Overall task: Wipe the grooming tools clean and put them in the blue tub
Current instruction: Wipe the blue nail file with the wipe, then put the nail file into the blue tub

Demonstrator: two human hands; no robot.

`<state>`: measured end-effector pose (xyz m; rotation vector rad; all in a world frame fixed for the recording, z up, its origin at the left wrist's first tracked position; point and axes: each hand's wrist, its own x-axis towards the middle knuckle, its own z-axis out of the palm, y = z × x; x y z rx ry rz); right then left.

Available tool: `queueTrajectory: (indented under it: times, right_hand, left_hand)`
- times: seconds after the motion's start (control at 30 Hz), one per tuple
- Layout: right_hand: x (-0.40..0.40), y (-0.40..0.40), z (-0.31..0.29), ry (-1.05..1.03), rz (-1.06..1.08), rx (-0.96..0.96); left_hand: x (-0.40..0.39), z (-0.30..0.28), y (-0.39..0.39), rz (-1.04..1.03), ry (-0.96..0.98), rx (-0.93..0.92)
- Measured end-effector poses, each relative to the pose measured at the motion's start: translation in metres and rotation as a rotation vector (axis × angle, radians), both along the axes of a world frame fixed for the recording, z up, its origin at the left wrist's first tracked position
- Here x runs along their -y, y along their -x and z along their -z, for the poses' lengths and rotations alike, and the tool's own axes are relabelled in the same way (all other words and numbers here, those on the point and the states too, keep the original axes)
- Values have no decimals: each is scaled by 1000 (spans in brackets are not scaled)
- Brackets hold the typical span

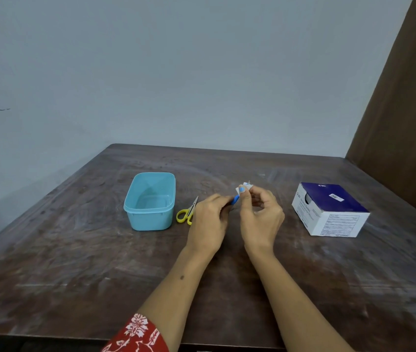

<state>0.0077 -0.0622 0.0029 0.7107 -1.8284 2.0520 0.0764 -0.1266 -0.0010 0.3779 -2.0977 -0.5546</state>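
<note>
Grey wall rises behind my dark wooden counter point(227, 288), with a brown panel off to the far right.

From my head view, the blue tub point(151, 201) sits left of centre on the counter, open and with nothing in it. Just right of the tub lie small scissors point(188, 212) with yellow handles, blades pointing away from me, close to the tub but not touching it. Well off to the right stands a white and dark blue box point(329, 209), its top facing up.

Both my hands are raised together over the middle of the counter, between the scissors and the box. My left hand point(209, 219) has its fingers curled, pinching the near end of a small blue tool point(235, 199); only a short blue piece shows between my hands, so I cannot tell what tool it is. My right hand point(260, 214) pinches a small white wipe point(243, 188) between thumb and forefinger, pressed against the far end of the tool, with the other fingers loosely curled. A red patterned sleeve point(138, 334) shows at my left elbow, near the bottom edge.
</note>
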Motion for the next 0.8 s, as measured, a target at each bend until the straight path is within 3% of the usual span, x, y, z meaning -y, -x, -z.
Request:
queueTrajectory:
  times: [0.43,0.57,0.8]
  right_hand:
    - [-3,3,-2,37,112,32]
    - [-4,17,3,142,213,177]
    - [-4,21,9,-18,209,235]
  left_hand:
    - [-3,4,4,-19,62,48]
    - [0,7,2,-75,63,60]
    - [0,-36,-25,-151,68,-196]
